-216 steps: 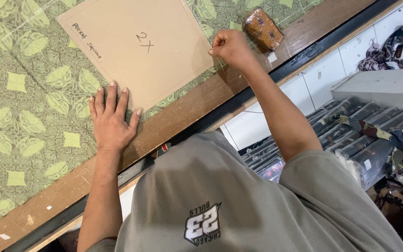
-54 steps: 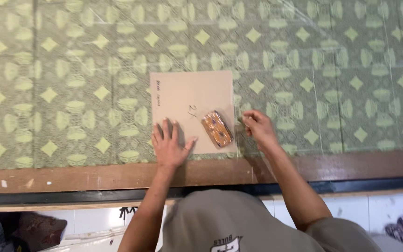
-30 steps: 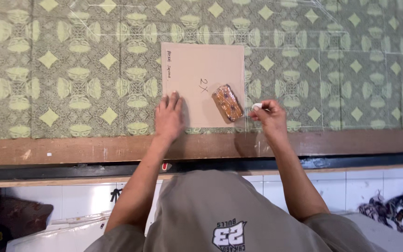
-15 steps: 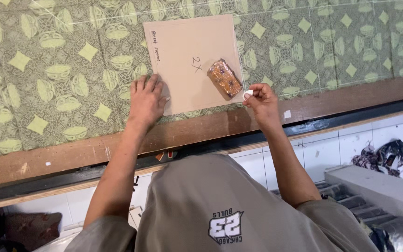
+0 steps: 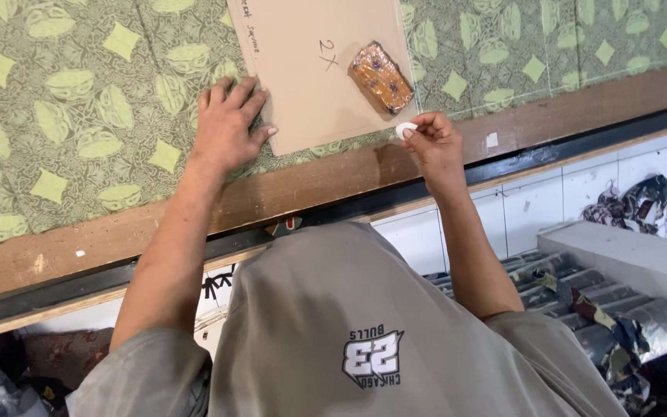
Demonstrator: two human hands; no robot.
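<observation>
A tan cardboard template (image 5: 310,85) lies flat on green patterned fabric (image 5: 79,100) spread over a wooden table. My left hand (image 5: 227,127) presses flat on the template's lower left corner and the cloth beside it. My right hand (image 5: 432,143) pinches a small white piece of chalk (image 5: 404,130) at the template's lower right corner. A small orange-brown patterned block (image 5: 380,77) rests on the template, just above my right hand.
The table's bare wooden edge (image 5: 287,201) and a dark rail run below the fabric. To the right, below the table, stand a grey ledge (image 5: 634,262) and heaps of cloth scraps (image 5: 619,316). White tiles cover the wall under the table.
The view has moved closer and tilted. My right hand with the chalk has stayed at the template's lower right corner; my left hand still presses on the left corner.
</observation>
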